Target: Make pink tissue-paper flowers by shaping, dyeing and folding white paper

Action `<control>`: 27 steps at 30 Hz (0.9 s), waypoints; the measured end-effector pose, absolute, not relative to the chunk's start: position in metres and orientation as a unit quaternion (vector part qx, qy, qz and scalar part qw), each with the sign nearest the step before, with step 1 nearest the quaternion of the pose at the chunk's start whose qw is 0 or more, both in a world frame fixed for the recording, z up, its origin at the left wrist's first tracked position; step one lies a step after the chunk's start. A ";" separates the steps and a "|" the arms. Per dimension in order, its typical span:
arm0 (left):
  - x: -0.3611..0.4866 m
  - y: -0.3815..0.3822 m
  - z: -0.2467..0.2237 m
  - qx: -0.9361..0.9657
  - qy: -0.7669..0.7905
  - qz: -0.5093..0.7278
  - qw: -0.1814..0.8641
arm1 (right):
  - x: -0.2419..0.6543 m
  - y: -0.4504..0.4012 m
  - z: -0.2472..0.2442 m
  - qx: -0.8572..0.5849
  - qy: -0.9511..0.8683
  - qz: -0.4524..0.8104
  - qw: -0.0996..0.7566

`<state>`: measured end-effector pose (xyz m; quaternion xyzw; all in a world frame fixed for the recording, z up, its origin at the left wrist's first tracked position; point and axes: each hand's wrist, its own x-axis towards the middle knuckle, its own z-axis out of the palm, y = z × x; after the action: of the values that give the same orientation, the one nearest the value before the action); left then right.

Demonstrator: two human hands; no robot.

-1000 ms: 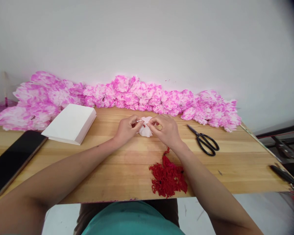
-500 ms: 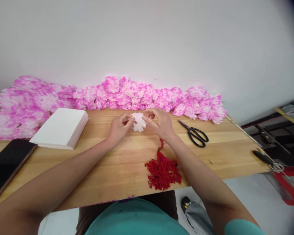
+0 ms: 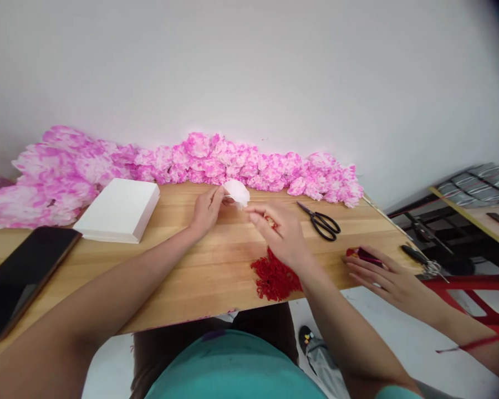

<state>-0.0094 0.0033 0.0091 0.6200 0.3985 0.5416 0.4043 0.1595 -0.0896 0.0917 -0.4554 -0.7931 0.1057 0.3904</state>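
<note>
My left hand (image 3: 208,210) pinches a small white paper flower (image 3: 238,192) by its underside, above the table. Just to its right is my right hand (image 3: 279,227), thumb and forefinger pressed together close to the petals. Whatever lies between those fingertips is too small to make out. A strand of red yarn (image 3: 271,222) shows in the gap behind the thumb. Below that hand lies a tangled heap of red yarn (image 3: 275,277), partly covered by my right wrist. Black-handled scissors (image 3: 322,221) rest on the table to the right.
Pink-and-white paper flowers (image 3: 233,160) line the wall. A thick white paper stack (image 3: 118,208) and a black phone (image 3: 29,282) lie left. Another person's hand (image 3: 382,277), with a dark red object (image 3: 368,257), reaches over the right edge near a black-handled tool (image 3: 416,255).
My right hand has drawn away from the white flower, down and right. The flower has turned in my left hand. Another person's hand has come in from the right, and the view has shifted.
</note>
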 end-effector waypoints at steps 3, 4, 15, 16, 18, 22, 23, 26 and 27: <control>-0.009 0.006 0.004 0.617 0.392 0.544 0.412 | 0.146 -0.127 0.084 -0.398 -0.820 0.125 0.392; -0.008 0.007 0.003 0.615 0.391 0.545 0.414 | 0.144 -0.137 0.080 -0.388 -0.824 0.136 0.390; -0.007 0.013 -0.004 0.609 0.387 0.545 0.427 | 0.221 -0.209 0.011 -0.605 -0.684 0.049 0.405; -0.007 0.014 -0.005 0.608 0.390 0.544 0.428 | 0.233 -0.217 0.002 -0.637 -0.656 0.030 0.404; -0.007 0.014 -0.004 0.605 0.397 0.541 0.429 | 0.260 -0.230 -0.015 -0.695 -0.591 -0.011 0.409; -0.009 0.014 -0.004 0.609 0.401 0.539 0.422 | 0.309 -0.238 -0.025 -0.793 -0.442 -0.082 0.411; -0.009 0.014 -0.003 0.609 0.400 0.541 0.420 | 0.319 -0.235 -0.023 -0.803 -0.421 -0.078 0.414; -0.010 0.013 -0.002 0.607 0.397 0.545 0.421 | 0.343 -0.218 -0.013 -0.808 -0.444 -0.001 0.387; -0.010 0.012 -0.001 0.604 0.398 0.546 0.423 | 0.348 -0.211 -0.011 -0.807 -0.454 0.025 0.376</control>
<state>-0.0103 0.0122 -0.0014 0.6044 0.3979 0.5456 0.4227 0.3477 -0.2107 -0.0105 -0.8072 -0.4542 0.0249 0.3762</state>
